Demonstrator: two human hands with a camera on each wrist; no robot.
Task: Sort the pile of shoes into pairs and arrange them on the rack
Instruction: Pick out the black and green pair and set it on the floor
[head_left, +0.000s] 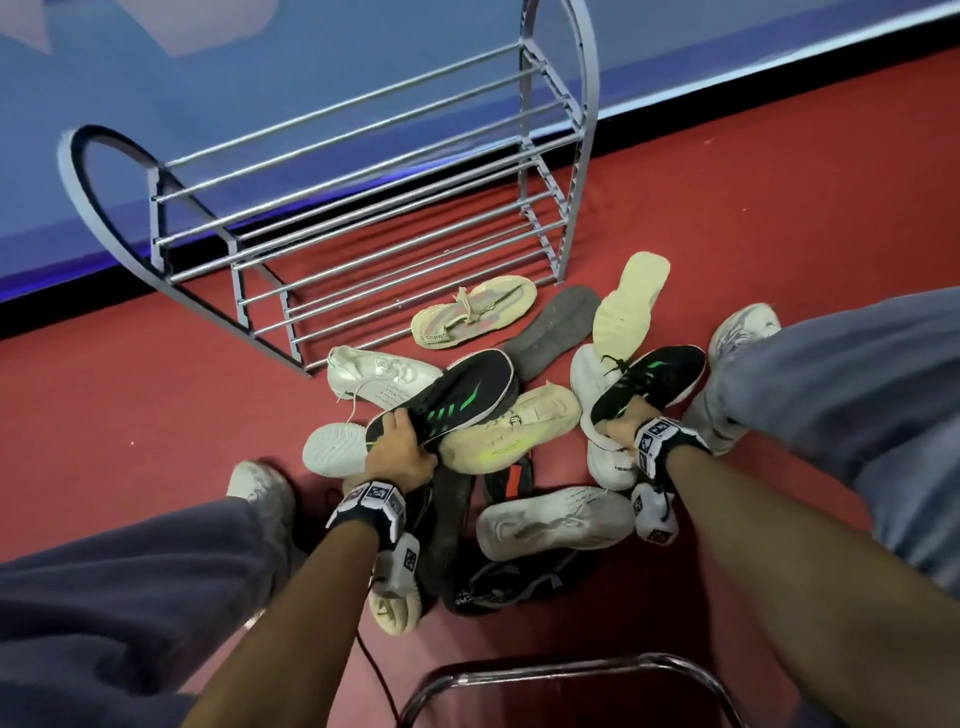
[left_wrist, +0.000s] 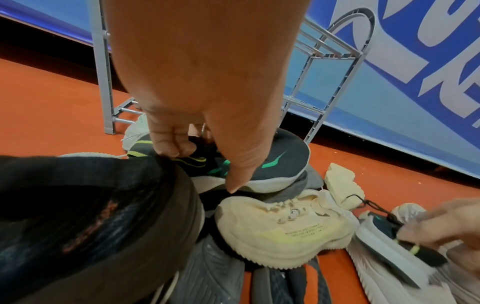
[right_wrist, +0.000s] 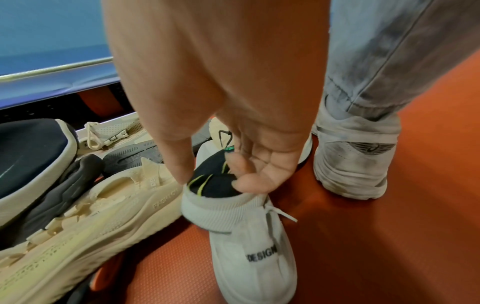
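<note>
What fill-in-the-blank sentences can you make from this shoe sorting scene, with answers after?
1. Each hand, the left hand and the right hand, grips a black sneaker with ____ stripes.
2. The shelves of the grey shoe rack hold ____ shoes.
3. The floor under the shoe pile is ____.
4. The white shoe under the right hand reads ____.

Answers: green; no; red; DESIGN

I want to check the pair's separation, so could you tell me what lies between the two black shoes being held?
In the head view, a cream shoe and a dark grey upturned sole lie between the left black shoe and the right black shoe.
</note>
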